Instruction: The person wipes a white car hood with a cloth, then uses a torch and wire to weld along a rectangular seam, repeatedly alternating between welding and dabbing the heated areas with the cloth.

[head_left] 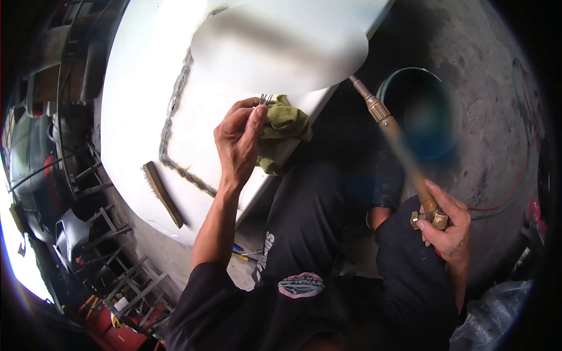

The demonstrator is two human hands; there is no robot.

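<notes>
My left hand (239,137) is raised over the white panel (134,117), thumb and fingers pinched on a few thin metal wires (266,99) whose ends stick up. Their other ends are hidden in the fingers. Just beyond that hand a crumpled green cloth (287,121) lies over the panel's edge. My right hand (448,225) is wrapped round the valve end of a brass gas torch (404,149), near its knob. The torch slants up and left, its tip beside a blurred oval patch that hides part of the panel. No flame shows at the tip.
A dark weld seam (170,126) runs along the panel. On its near left part lies a wooden wire brush (163,196). A bucket (383,88) stands on the floor at right, with red and green hoses (509,202) beyond. Metal frames (137,281) and clutter line the left.
</notes>
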